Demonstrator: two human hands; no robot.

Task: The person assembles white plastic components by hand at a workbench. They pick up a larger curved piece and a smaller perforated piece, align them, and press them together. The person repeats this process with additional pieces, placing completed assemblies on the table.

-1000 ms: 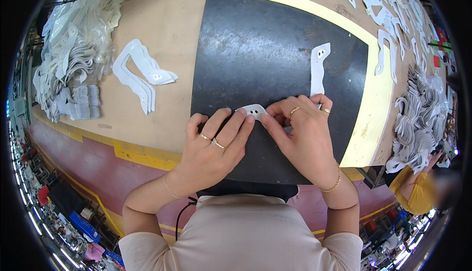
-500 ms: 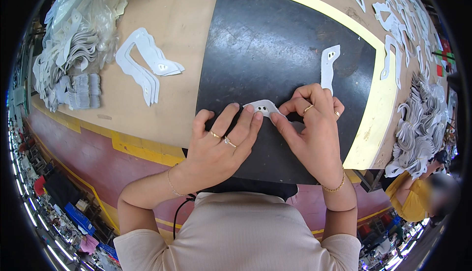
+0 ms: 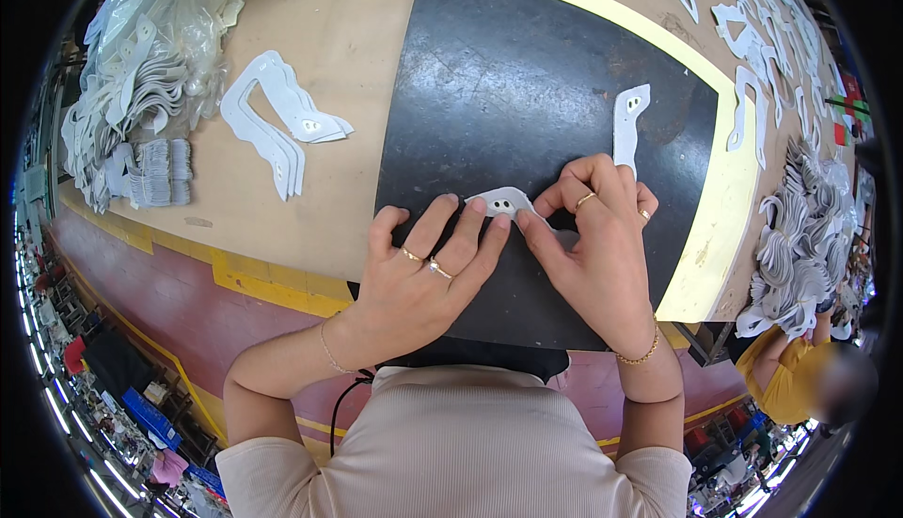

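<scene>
A curved white fabric-like piece with two small dark holes in an oval patch (image 3: 502,205) lies at the near part of the black mat (image 3: 508,76). My left hand (image 3: 414,278) grips its left end, fingertips and thumb on the edge beside the holes. At the piece's right side, my right hand (image 3: 607,255) pinches the edge between thumb and fingers and covers part of it. Another white piece (image 3: 628,128) of a similar kind lies flat on the mat, just beyond my right hand, its lower end partly hidden.
A few bent white pieces (image 3: 268,123) lie overlapped on the brown tabletop (image 3: 310,236) to the left. Stacks of pieces and clear plastic (image 3: 150,76) stand farther left. More stacks (image 3: 800,236) and loose cut-outs (image 3: 743,34) are at right. A person in yellow (image 3: 781,377) is at the lower right.
My right hand has shifted very slightly up and left at the piece's edge. My left thumb has moved slightly right along the piece. The other white pieces have stayed put.
</scene>
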